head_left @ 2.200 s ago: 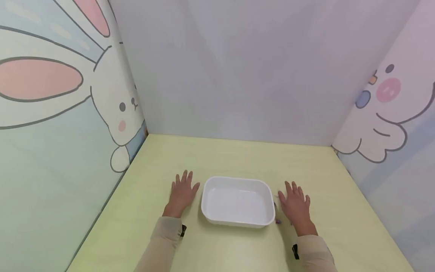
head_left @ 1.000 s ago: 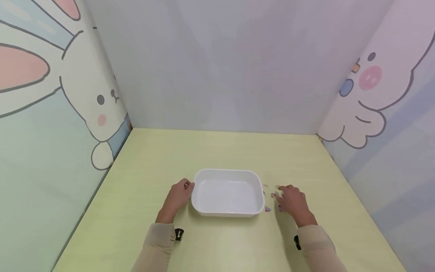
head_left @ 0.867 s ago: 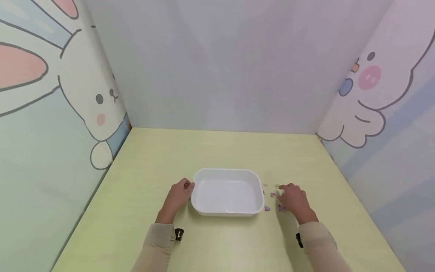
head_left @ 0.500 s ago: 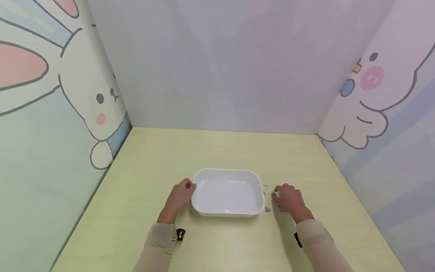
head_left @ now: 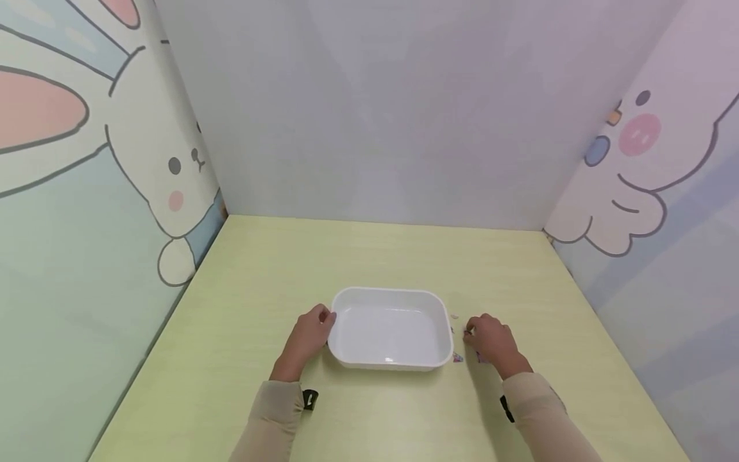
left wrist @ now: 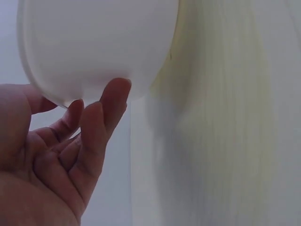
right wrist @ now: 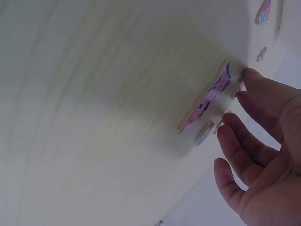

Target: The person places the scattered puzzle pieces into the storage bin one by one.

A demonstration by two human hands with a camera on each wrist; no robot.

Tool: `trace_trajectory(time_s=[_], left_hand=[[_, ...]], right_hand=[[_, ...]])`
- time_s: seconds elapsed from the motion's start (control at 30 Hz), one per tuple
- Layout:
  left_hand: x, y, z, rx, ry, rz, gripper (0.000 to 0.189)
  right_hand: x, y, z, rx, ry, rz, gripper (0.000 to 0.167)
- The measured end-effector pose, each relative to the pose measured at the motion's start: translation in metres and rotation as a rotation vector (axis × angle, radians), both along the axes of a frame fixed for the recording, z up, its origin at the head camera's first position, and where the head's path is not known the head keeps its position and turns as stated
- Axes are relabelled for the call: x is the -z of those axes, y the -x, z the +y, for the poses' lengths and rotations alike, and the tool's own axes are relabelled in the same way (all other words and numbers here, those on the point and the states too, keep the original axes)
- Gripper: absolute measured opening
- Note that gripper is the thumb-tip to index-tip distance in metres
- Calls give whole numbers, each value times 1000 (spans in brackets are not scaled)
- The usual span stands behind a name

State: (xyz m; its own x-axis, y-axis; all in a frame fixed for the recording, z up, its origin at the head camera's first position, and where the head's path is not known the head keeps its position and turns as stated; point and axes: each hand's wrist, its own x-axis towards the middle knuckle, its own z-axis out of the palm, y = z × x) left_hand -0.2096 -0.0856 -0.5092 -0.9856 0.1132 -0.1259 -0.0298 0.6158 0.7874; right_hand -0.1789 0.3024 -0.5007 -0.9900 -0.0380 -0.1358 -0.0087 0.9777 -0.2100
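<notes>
My left hand [head_left: 306, 335] grips the left end of a white rectangular dish [head_left: 389, 335], thumb at its rim. In the left wrist view the fingers curl against the outside of the dish wall [left wrist: 103, 42]. To the right of the dish, my right hand [head_left: 491, 339] is low over the table. Its thumb and forefinger pinch a small flat printed piece [right wrist: 239, 89], mostly covered by the fingers. Close by lie a longer pink and blue flat piece [right wrist: 207, 96] with a pale edge and a smaller one [right wrist: 205, 133].
Between dish and right hand lie more flat coloured pieces, one of them a triangular piece [head_left: 458, 357] near the dish's front right corner. The pale yellow table [head_left: 381, 256] meets a plain back wall [head_left: 369, 128]. Cartoon-printed side walls [head_left: 133, 256] stand left and right.
Both hands lay with fingers spread beside the dish. The left has since taken hold of the dish's left end; the right has moved in among the pieces, its fingertips now together on one.
</notes>
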Motion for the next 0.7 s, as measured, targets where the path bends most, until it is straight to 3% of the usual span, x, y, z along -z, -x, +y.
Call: trace_trajectory(time_s=[0.47, 0.7], left_hand=[[-3, -2, 0, -2, 3, 5, 23], [-3, -2, 0, -7, 1, 1, 22]], right_hand=[[3, 3, 2, 43, 172, -50, 13], [4, 4, 2, 36, 203, -57, 9]])
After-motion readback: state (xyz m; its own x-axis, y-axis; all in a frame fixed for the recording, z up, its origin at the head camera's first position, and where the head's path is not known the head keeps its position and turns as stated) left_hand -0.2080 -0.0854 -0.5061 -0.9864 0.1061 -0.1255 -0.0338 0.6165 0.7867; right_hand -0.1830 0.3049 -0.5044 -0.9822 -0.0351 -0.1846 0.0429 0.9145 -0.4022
